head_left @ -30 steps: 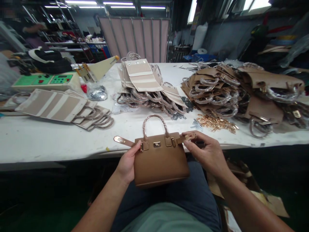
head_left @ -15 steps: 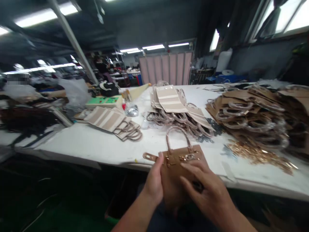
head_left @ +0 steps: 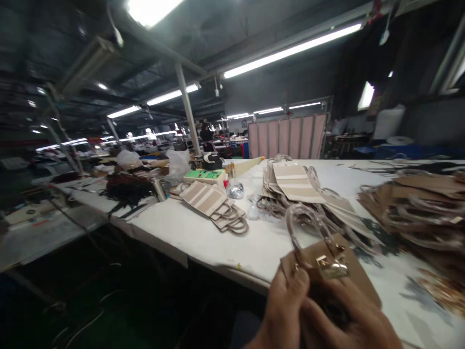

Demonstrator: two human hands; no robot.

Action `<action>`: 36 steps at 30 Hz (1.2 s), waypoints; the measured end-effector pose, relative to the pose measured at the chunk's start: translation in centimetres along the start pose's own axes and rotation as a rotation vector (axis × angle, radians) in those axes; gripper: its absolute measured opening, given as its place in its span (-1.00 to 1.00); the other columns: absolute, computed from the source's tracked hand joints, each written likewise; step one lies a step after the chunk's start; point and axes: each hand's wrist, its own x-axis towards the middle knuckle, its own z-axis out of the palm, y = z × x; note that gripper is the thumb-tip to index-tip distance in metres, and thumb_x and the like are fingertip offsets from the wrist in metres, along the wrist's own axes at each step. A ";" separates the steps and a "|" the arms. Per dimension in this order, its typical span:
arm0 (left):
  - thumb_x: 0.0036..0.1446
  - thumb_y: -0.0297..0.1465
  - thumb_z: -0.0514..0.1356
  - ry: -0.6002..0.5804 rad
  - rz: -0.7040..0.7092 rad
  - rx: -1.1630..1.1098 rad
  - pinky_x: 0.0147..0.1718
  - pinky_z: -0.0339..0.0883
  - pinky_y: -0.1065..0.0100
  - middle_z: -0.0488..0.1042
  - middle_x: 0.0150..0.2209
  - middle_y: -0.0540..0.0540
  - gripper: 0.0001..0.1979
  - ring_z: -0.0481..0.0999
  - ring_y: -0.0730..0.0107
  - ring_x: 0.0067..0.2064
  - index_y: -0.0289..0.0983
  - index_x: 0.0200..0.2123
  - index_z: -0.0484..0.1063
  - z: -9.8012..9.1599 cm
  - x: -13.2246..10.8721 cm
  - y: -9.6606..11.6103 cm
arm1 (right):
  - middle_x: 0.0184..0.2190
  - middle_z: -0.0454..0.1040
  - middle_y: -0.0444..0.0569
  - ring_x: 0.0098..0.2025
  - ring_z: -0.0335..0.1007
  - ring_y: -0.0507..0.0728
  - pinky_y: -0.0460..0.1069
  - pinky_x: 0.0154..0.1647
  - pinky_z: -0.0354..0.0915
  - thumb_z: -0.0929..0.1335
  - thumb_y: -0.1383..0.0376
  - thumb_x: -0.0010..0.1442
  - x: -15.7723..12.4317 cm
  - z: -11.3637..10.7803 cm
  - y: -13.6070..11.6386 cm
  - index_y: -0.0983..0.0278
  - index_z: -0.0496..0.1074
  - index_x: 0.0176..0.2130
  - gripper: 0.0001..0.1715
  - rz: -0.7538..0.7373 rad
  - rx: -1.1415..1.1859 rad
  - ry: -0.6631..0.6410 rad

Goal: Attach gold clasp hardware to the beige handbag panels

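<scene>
A tan handbag panel [head_left: 358, 264] is in front of me at the table's near edge, tilted. Its looped handle [head_left: 303, 213] is wrapped in clear plastic, and gold fittings [head_left: 332, 267] sit near its top edge. My left hand [head_left: 286, 303] grips the panel's left side, thumb on the front just under the handle's left end. Against the front, below the gold clasp, my right hand [head_left: 358, 315] has its fingers bent and pressed in close to the left hand. Blur and the fingers hide the lower part of the panel.
Beige panels with handles lie in a pile [head_left: 296, 182] mid-table and a smaller stack [head_left: 214, 203] to the left. Tan panels [head_left: 428, 203] are heaped at right, above loose gold pieces [head_left: 443, 291]. A green-topped machine [head_left: 205, 175] stands behind. A person [head_left: 207, 135] is far back.
My view has swung left, so the table's contents appear farther right. My hands have come closer together on the panel. The gold-ended strap that stuck out at left no longer shows.
</scene>
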 end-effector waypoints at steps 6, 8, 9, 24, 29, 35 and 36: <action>0.33 -0.06 0.26 0.083 -0.178 -0.106 0.28 0.31 0.05 0.63 0.07 -0.28 -0.49 0.53 -0.07 0.22 -0.32 0.13 0.56 -1.3 1.6 -0.2 | -0.17 0.68 -0.03 -0.13 0.67 0.24 0.05 -0.10 0.60 0.43 0.25 0.35 1.3 -0.8 -2.5 0.12 0.60 -0.06 -0.83 0.163 0.077 0.029; 0.25 -0.20 0.33 0.045 -0.167 -0.097 0.24 0.34 0.11 0.63 0.08 -0.23 -0.53 0.54 -0.02 0.21 -0.29 0.16 0.53 -1.6 1.3 -0.2 | -0.14 0.68 -0.06 -0.10 0.66 0.19 0.02 -0.05 0.57 0.43 0.30 0.36 1.2 -1.0 -2.7 0.10 0.59 0.02 -0.76 0.169 0.111 0.025; 0.18 -0.28 0.37 0.010 -0.161 -0.085 0.20 0.38 0.14 0.63 0.08 -0.21 -0.51 0.56 -0.01 0.19 -0.28 0.16 0.52 -1.6 1.1 -0.2 | -0.13 0.68 -0.08 -0.10 0.65 0.17 0.00 -0.04 0.55 0.43 0.33 0.36 1.1 -1.1 -2.6 0.09 0.58 0.05 -0.72 0.162 0.126 0.023; 0.22 -0.21 0.42 0.275 -0.049 0.049 0.09 0.50 0.19 0.66 0.00 -0.16 -0.59 0.66 0.13 0.03 -0.24 0.07 0.53 -3.6 1.6 -3.8 | -0.21 0.63 -0.10 -0.21 0.57 0.08 -0.06 -0.15 0.43 0.42 0.40 0.35 0.1 0.2 0.0 0.19 0.58 -0.02 -0.77 0.232 0.074 -0.002; 0.34 0.09 0.19 0.388 -0.139 -0.108 0.24 0.42 0.08 0.63 0.09 -0.22 -0.39 0.56 0.01 0.22 -0.25 0.19 0.52 -4.5 2.7 -4.9 | -0.17 0.64 -0.07 -0.18 0.57 0.12 -0.02 -0.17 0.43 0.42 0.37 0.35 -0.9 1.3 1.8 0.21 0.56 0.10 -0.66 0.280 0.045 -0.061; 0.43 0.04 0.10 0.370 -0.095 -0.082 0.33 0.31 0.07 0.60 0.17 -0.20 -0.43 0.50 0.03 0.29 -0.24 0.23 0.51 -4.8 3.3 -5.7 | -0.17 0.63 -0.06 -0.16 0.58 0.15 0.02 -0.10 0.43 0.47 0.31 0.33 -1.1 2.2 3.0 0.20 0.59 -0.01 -0.78 0.314 0.029 -0.111; 0.43 0.04 0.09 0.371 -0.088 -0.059 0.33 0.30 0.07 0.59 0.18 -0.20 -0.42 0.50 0.03 0.28 -0.24 0.24 0.50 -4.8 3.3 -5.8 | -0.15 0.63 -0.05 -0.15 0.59 0.16 0.03 -0.09 0.44 0.48 0.29 0.33 -1.1 2.3 3.1 0.19 0.58 0.03 -0.74 0.311 0.023 -0.111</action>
